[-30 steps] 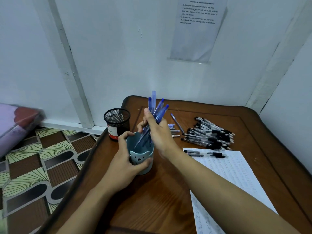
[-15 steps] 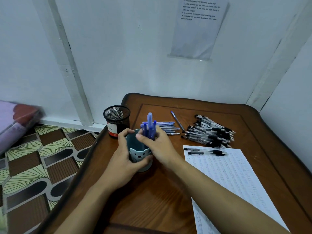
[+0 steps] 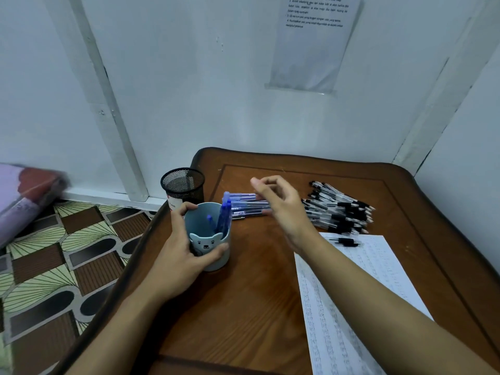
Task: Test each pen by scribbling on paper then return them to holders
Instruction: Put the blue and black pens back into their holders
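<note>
Brown polished wood makes up the table [image 3: 243, 307], and toward its 9 o'clock edge stands a pale blue pen cup [image 3: 216, 259] with a bear face on its front. The left hand [image 3: 181, 261] grips this cup, fingers wrapped round its 9 o'clock side and thumb pressed across the front just below the bear face. Several blue pens [image 3: 224, 215] stand inside, leaning against the rim at about 1 o'clock. At 11 o'clock from the cup, just beside it, sits a black mesh holder [image 3: 182, 185]; whether anything is in it cannot be told. The right hand [image 3: 281, 207] hovers at 2 o'clock from the cup, fingers loosely bent and apart, holding nothing, above a row of loose blue pens [image 3: 244, 204] lying flat on the wood. A heap of black-gripped pens [image 3: 338, 209] lies at 3 o'clock from that hand. At 5 o'clock on the table, a scribbled sheet of paper [image 3: 327, 336] lies beneath the right forearm, with one black pen [image 3: 345, 242] on its far edge.
</note>
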`<move>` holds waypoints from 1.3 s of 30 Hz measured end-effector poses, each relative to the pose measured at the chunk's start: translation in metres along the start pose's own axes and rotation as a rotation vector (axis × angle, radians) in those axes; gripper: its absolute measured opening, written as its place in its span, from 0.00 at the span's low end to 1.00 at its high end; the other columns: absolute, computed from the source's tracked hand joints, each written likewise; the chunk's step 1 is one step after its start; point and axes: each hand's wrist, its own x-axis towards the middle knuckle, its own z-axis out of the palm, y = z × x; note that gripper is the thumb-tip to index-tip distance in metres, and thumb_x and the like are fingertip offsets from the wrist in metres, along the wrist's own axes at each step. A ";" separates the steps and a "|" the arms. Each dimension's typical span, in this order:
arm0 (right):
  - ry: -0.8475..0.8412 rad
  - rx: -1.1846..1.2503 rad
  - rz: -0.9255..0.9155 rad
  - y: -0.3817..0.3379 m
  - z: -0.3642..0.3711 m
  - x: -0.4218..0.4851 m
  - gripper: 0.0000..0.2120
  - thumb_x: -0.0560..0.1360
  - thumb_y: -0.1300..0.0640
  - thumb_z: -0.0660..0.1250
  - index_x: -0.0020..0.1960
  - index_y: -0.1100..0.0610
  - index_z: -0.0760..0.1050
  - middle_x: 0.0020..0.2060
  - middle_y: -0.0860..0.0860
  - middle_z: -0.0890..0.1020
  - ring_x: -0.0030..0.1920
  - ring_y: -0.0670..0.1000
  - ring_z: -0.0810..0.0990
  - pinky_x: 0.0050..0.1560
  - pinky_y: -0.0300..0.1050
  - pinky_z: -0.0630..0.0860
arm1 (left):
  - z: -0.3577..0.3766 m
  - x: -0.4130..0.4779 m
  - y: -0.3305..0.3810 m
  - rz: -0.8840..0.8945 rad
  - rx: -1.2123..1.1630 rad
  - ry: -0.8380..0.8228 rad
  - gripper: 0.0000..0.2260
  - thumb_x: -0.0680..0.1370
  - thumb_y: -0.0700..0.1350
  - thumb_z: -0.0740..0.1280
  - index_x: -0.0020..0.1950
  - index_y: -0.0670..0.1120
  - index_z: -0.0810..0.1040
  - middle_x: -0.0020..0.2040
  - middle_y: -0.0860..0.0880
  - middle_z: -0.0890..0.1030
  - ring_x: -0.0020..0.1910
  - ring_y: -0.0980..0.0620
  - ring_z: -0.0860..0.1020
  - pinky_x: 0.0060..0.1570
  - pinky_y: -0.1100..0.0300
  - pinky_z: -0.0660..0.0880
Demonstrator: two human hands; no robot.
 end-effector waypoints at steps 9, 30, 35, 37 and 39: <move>-0.287 -1.109 -0.265 0.049 -0.017 0.047 0.21 0.81 0.53 0.64 0.73 0.56 0.70 0.68 0.53 0.74 0.69 0.55 0.70 0.70 0.53 0.68 | -0.011 0.003 -0.009 -0.024 -0.017 0.053 0.39 0.66 0.58 0.77 0.70 0.66 0.57 0.64 0.57 0.75 0.62 0.53 0.79 0.63 0.49 0.79; -0.602 -1.270 -0.079 0.034 -0.006 0.066 0.08 0.78 0.56 0.66 0.54 0.54 0.67 0.51 0.52 0.70 0.51 0.53 0.72 0.50 0.47 0.71 | -0.013 -0.001 -0.016 0.005 -0.026 0.056 0.39 0.69 0.51 0.78 0.69 0.65 0.55 0.62 0.59 0.78 0.62 0.55 0.80 0.63 0.50 0.78; -0.648 -1.316 -0.054 0.033 0.001 0.066 0.15 0.79 0.55 0.68 0.61 0.59 0.69 0.53 0.54 0.71 0.51 0.52 0.70 0.49 0.44 0.67 | -0.015 -0.001 -0.015 0.011 -0.028 0.045 0.39 0.69 0.52 0.78 0.69 0.67 0.55 0.63 0.59 0.78 0.63 0.55 0.79 0.62 0.52 0.78; -0.639 -1.326 -0.051 0.036 0.004 0.063 0.15 0.79 0.57 0.67 0.63 0.61 0.69 0.59 0.58 0.74 0.53 0.55 0.73 0.50 0.45 0.68 | -0.014 -0.002 -0.013 0.015 -0.024 0.041 0.39 0.69 0.53 0.78 0.68 0.67 0.55 0.64 0.58 0.77 0.63 0.56 0.80 0.61 0.55 0.78; -0.621 -1.328 -0.057 0.039 0.005 0.061 0.15 0.80 0.58 0.66 0.65 0.61 0.70 0.61 0.58 0.74 0.58 0.57 0.75 0.54 0.47 0.71 | -0.013 -0.002 -0.011 0.025 -0.019 0.044 0.38 0.69 0.54 0.77 0.68 0.67 0.55 0.63 0.58 0.77 0.63 0.57 0.79 0.60 0.61 0.78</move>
